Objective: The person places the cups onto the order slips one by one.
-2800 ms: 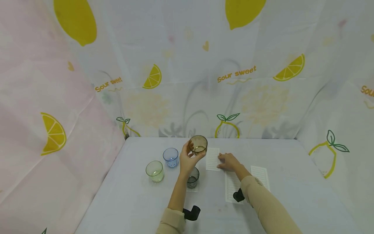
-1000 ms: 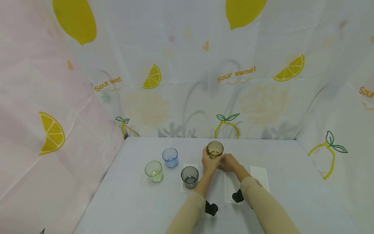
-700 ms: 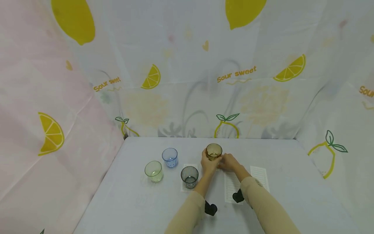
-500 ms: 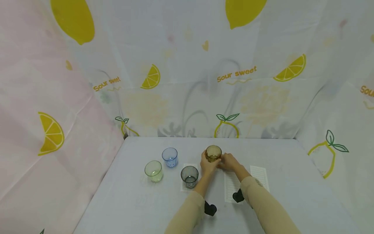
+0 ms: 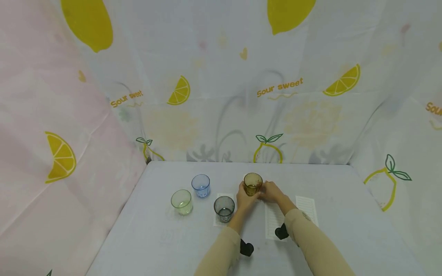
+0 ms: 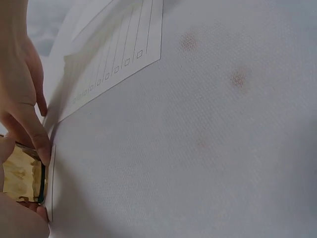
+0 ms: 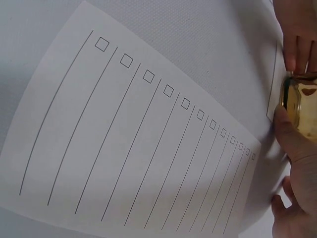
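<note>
White tabletop (image 5: pixel 352 214), amber glass (image 5: pixel 253 185) in left grip (image 5: pixel 244 200) near far edge (image 5: pixel 310 165)

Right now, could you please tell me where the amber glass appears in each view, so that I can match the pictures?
Head: the amber glass is right of centre, below mid-height, in the left hand.
Left wrist: at the left edge, below mid-height, partly cut off.
Right wrist: at the right edge, slightly above mid-height, partly cut off.
Shared landmark: the right hand, beside the amber glass in all three.
</note>
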Demonstrator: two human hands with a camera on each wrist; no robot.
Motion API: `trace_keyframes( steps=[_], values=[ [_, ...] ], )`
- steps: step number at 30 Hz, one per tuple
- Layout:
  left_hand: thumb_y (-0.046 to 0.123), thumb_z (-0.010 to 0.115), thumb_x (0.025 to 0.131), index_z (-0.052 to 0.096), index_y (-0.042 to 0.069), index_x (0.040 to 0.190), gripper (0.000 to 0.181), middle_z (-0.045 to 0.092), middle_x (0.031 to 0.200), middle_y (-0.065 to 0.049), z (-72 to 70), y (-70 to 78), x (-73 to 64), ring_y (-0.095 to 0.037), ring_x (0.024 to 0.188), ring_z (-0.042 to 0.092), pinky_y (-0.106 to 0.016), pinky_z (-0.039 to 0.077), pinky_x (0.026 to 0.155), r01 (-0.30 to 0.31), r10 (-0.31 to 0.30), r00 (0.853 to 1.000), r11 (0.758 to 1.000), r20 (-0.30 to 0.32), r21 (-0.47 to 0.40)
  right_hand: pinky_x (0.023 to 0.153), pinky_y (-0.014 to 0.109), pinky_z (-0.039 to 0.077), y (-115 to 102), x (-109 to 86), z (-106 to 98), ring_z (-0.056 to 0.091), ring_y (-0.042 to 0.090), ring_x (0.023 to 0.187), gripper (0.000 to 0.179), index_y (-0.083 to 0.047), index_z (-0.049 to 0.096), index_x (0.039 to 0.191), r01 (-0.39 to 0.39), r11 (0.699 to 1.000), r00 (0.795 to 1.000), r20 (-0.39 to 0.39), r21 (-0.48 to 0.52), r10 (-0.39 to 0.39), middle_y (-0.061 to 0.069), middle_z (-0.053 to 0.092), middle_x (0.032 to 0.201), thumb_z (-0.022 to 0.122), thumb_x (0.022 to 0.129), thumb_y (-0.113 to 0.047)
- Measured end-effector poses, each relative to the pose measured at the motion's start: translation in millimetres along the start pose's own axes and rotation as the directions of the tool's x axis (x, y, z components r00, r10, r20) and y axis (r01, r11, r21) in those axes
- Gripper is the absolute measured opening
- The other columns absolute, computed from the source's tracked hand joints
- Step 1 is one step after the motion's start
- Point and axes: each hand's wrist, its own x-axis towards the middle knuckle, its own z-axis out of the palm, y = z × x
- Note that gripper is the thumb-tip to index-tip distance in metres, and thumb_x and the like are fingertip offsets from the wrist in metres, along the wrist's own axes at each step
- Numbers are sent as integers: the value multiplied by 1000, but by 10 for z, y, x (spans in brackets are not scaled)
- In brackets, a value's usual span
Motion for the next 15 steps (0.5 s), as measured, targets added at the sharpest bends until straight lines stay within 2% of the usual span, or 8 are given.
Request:
trace_keyframes(
  steps=[7, 15],
  values=[
    [28, 78, 74, 50, 0, 125, 64, 64, 114, -18, 6, -53, -13, -35, 99, 62, -47, 47, 86, -40, 42, 999, 978, -7, 206, 95, 51, 43, 16, 2, -1, 61, 42, 97, 30, 4, 68, 101, -10, 1000, 1000, 1, -8, 10, 19, 69, 96, 75, 77, -14],
    [25, 76, 76, 49, -1, 126, 63, 63, 115, -19, 11, -87, -22, -37, 101, 61, -46, 49, 86, -67, 70, 998, 980, -7, 189, 97, 50, 42, 17, -2, 12, 64, 39, 94, 30, 4, 68, 100, 22, 999, 1000, -8, -31, -22, 17, 70, 94, 75, 78, -15]
  ],
)
